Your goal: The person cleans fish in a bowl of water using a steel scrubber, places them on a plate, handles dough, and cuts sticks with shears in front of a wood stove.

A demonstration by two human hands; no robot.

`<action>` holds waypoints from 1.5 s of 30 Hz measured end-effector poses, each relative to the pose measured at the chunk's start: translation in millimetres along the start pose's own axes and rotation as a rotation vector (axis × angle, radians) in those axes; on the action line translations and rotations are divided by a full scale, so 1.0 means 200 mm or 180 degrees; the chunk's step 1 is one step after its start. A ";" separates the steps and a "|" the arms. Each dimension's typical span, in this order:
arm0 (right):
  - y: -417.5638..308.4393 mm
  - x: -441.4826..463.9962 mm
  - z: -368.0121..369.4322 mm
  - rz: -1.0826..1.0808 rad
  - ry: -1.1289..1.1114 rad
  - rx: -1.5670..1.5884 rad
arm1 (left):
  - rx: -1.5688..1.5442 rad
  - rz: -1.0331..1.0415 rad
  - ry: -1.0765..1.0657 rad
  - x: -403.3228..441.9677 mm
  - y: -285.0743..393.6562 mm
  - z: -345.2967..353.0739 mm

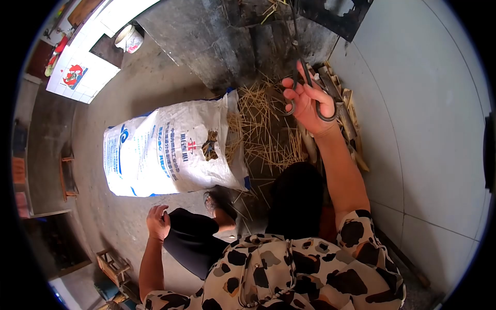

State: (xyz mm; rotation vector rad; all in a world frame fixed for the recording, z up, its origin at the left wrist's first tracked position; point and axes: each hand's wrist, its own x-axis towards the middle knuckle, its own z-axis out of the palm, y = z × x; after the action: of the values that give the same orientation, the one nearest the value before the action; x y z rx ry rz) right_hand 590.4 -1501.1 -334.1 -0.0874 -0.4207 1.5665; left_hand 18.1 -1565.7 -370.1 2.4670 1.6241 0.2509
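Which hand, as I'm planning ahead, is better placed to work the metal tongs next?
Probably the right hand: it is stretched forward, holding the metal tongs, while the left hand is by the left knee.

Sack (155,150) on the floor (95,124), straw (264,106) in its mouth and scattered to its right, firewood (351,121) along the floor's right edge beside the wall (429,129), tongs (309,77) in the right hand (313,111), stool (112,267) toward the near left corner

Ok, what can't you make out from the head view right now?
All in the head view:
- Tongs: far tips, cut off by the top edge.
- Sack: how much straw is inside, hidden by its wall; finest lettering, too small.
- Right foot: hidden by the right knee.
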 end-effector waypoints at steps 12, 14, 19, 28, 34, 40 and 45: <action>0.20 0.12 0.13 0.0568 0.0990 -0.2624 | -0.0013 0.0044 -0.0011 0.01 -0.01 0.02; 0.26 0.14 0.10 0.0607 0.1299 -0.3359 | -0.0003 0.0039 -0.0017 0.01 0.00 0.01; 0.49 0.15 -0.13 -0.0194 0.1171 -0.5536 | -0.0066 0.0031 -0.0019 0.02 0.02 0.00; 0.50 0.18 -0.15 -0.0266 0.0943 -0.4738 | -0.0025 -0.0006 -0.0045 0.01 0.00 0.01; 0.27 0.14 0.09 0.0901 0.1386 -0.3225 | -0.0023 -0.0022 -0.0055 0.00 -0.01 0.01; 0.12 0.02 0.28 0.1101 0.1169 -0.2884 | -0.0012 -0.0027 -0.0057 0.00 -0.01 0.01; 0.11 -0.07 0.31 0.1158 0.1083 -0.2385 | 0.0003 -0.0008 -0.0089 0.02 -0.01 0.02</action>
State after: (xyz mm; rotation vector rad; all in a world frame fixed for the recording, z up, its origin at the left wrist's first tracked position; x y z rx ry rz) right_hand 550.3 -1526.5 -286.5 -1.0396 -0.7280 1.6274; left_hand 17.8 -1561.5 -374.1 2.4577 1.6165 0.2141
